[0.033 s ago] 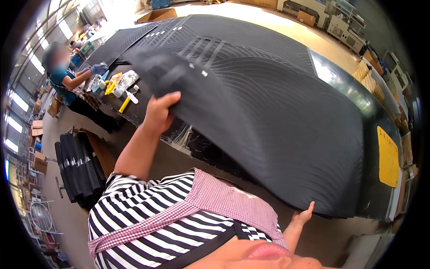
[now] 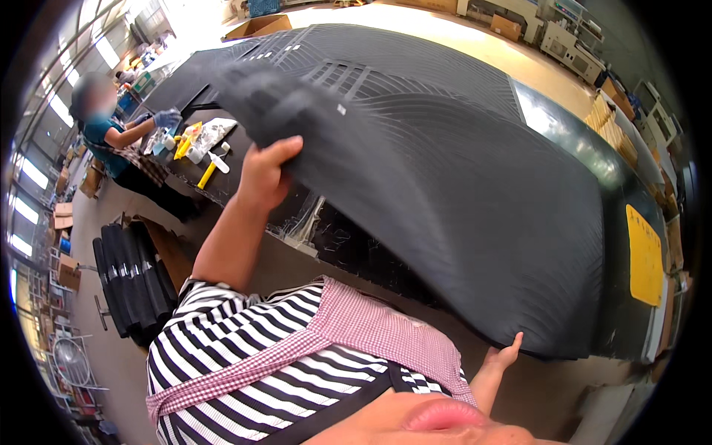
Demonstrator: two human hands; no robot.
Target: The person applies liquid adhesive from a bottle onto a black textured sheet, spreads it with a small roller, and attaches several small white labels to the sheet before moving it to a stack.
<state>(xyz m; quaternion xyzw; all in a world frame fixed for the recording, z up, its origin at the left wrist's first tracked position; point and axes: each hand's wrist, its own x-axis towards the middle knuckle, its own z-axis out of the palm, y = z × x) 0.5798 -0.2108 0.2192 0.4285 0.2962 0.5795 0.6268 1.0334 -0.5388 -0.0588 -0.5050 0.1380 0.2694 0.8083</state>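
A large black sheet with fine curved ridges (image 2: 482, 200), rubber-like in look, lies over the table and bows up along its near edge. My left hand (image 2: 265, 176) is closed on that edge toward the left, thumb on top, holding it raised; the sheet's far-left end is blurred by motion. Lower right, my right hand (image 2: 504, 356) grips the near edge close to the right corner, thumb on top and fingers hidden beneath. Under the raised part, the dark table edge (image 2: 348, 241) shows. More black ridged sheets (image 2: 415, 55) are spread beyond.
Left on the table are a yellow-handled tool (image 2: 207, 175), a white bottle (image 2: 219, 162) and crumpled plastic (image 2: 215, 132). A gloved co-worker (image 2: 111, 133) stands there. A yellow perforated panel (image 2: 644, 256) lies right. Black rolls (image 2: 133, 278) stand lower left; an open carton (image 2: 259, 26) sits far back.
The raised left part of the sheet has shifted slightly, with my left hand a little higher. The co-worker's gloved hand has moved slightly. My right hand is nearly unchanged.
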